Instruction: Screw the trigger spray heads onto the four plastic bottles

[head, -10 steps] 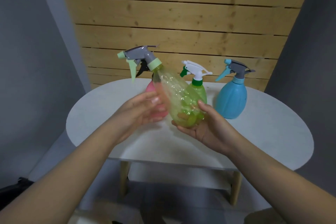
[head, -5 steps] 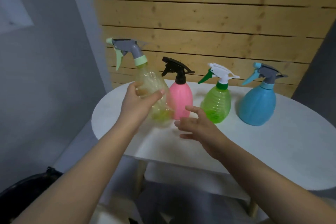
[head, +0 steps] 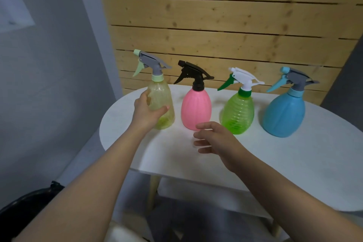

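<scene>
- Head view: four bottles stand upright in a row on the white desk, each with a trigger head on its neck.
- The left hand grips the yellow bottle at the row's left end, fingers curled round its body.
- The right hand hovers with fingers loosely spread, holding nothing, just in front of the pink bottle.
- Further right stand the green bottle and the blue bottle.

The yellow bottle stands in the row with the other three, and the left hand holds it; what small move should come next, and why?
Probably let go: the left hand should loosen its grip on the yellow bottle. It seems to stand upright on the white table with its spray head on, like the other three.
</scene>
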`<state>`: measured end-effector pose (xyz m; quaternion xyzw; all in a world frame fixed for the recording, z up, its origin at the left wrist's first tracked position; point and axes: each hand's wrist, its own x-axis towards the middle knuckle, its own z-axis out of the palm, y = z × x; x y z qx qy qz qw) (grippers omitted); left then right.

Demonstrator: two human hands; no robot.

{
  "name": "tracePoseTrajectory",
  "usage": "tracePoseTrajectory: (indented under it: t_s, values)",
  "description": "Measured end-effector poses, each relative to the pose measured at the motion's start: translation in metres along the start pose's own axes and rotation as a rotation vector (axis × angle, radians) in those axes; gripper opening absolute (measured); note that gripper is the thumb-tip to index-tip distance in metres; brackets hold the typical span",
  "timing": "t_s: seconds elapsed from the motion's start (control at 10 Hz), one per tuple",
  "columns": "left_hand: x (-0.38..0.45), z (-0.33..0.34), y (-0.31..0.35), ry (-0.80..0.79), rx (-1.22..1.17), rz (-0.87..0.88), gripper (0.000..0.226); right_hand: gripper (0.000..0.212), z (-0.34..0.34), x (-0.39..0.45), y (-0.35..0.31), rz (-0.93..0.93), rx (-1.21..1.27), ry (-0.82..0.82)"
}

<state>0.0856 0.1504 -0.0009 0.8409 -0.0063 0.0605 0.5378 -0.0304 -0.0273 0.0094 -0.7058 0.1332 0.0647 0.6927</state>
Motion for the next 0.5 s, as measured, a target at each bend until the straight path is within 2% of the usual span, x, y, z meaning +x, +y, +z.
tracePoseTrajectory:
  t_s: [0.2,0.3,0.4,0.5]
  values:
    - [-0.001,0.004,0.0,0.005,-0.035,0.036,0.077,0.027,-0.004,0.001,-0.001,0.003,0.018,-0.002]
    - [-0.004,0.002,0.002,-0.017,-0.033,-0.016,0.088,0.026,-0.007,-0.003,-0.006,-0.009,0.011,0.012]
    - [-0.008,0.0,0.007,0.051,-0.028,-0.032,0.093,0.024,-0.013,-0.009,-0.019,-0.08,-0.015,0.033]
    - [-0.017,-0.001,0.018,0.22,-0.003,0.085,0.075,0.02,-0.026,-0.027,-0.043,-0.291,-0.02,0.077]
